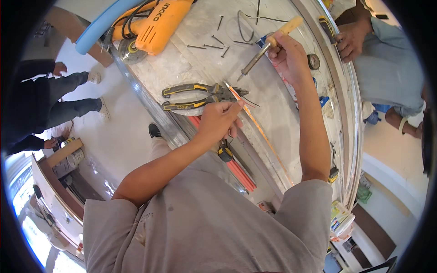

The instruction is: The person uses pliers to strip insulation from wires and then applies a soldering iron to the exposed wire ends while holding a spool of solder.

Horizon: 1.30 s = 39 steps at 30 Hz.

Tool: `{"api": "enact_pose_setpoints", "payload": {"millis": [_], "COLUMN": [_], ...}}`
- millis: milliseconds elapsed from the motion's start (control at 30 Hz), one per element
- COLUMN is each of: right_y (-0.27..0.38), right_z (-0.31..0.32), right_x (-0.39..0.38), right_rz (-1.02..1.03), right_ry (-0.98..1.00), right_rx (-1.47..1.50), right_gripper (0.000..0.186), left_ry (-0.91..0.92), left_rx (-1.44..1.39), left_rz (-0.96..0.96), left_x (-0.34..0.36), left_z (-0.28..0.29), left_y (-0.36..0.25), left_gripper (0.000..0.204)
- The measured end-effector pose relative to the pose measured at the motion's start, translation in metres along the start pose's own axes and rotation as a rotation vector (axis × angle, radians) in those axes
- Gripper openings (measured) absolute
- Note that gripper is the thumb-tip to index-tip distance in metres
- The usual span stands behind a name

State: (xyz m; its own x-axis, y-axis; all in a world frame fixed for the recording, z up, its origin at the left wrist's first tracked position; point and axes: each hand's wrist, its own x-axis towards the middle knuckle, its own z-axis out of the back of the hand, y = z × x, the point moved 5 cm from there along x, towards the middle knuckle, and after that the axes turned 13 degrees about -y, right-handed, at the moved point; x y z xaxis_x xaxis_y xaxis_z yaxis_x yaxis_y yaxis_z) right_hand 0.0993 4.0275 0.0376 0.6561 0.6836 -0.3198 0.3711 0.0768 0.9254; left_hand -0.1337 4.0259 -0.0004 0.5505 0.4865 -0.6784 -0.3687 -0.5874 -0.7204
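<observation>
My right hand (290, 57) is closed round a soldering iron (259, 59) with a wooden handle; its tip points down and left, above the work surface (177, 68). My left hand (221, 119) pinches a narrow orange-and-white strip (261, 133) that looks like an LED strip. The strip runs down toward my right forearm. Thin dark and reddish wires (251, 102) stick out near my left fingertips. Just beyond that hand lie black-and-yellow pliers (191, 90). What the iron's tip touches, if anything, I cannot make out.
An orange angle grinder (161, 27) and a blue pipe (102, 27) lie far left. Several black screws (213, 46) and a roll of tape (313, 61) are scattered about. At right, another person's hand (353, 42) rests by the edge; someone stands at left (68, 104).
</observation>
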Motion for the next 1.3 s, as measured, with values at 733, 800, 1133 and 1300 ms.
{"api": "enact_pose_setpoints", "payload": {"millis": [733, 800, 1133, 1300], "right_y": [-0.018, -0.016, -0.025, -0.031], "right_z": [-0.095, -0.093, -0.096, -0.098], "right_x": [0.042, 0.043, 0.056, 0.058], "right_rz": [0.141, 0.143, 0.136, 0.065], "right_ry": [0.560, 0.506, 0.599, 0.569], "right_rx": [-0.422, -0.456, -0.488, -0.434], "right_gripper": [0.023, 0.023, 0.022, 0.026], "left_ry": [-0.353, -0.358, -0.305, -0.369], "left_rx": [-0.002, 0.108, 0.146, 0.088], "left_rz": [-0.215, -0.198, -0.169, -0.144], "left_x": [0.001, 0.001, -0.003, 0.000], "left_z": [-0.010, -0.010, 0.000, -0.003], "left_y": [0.011, 0.005, 0.008, 0.000], "left_gripper": [0.038, 0.038, 0.039, 0.040]}}
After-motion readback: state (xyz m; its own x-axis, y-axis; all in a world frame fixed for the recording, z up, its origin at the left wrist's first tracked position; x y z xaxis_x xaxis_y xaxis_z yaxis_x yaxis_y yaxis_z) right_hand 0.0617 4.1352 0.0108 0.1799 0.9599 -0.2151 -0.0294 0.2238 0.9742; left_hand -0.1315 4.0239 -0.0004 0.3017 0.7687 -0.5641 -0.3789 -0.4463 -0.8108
